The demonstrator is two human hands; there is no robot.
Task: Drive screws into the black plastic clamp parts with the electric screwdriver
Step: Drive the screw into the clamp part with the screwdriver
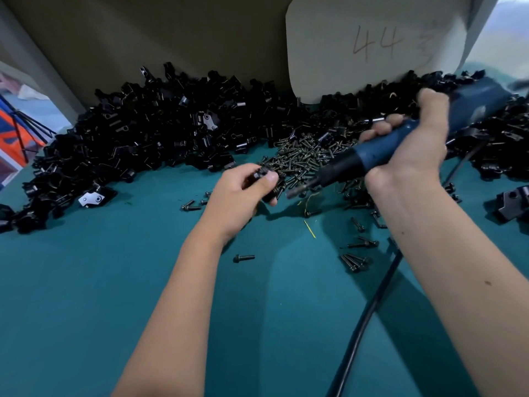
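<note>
At frame centre above the teal desk [86, 282], I see my left hand [237, 196] pinching a small black plastic clamp part [257, 177] while my right hand [412, 150] grips the blue electric screwdriver [380, 151], its tip beside the part.

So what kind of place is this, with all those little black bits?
Probably a factory assembly bench. There's a big heap of black clamp parts, a pile of screws on the green table, and the right hand holds an electric screwdriver.
</note>
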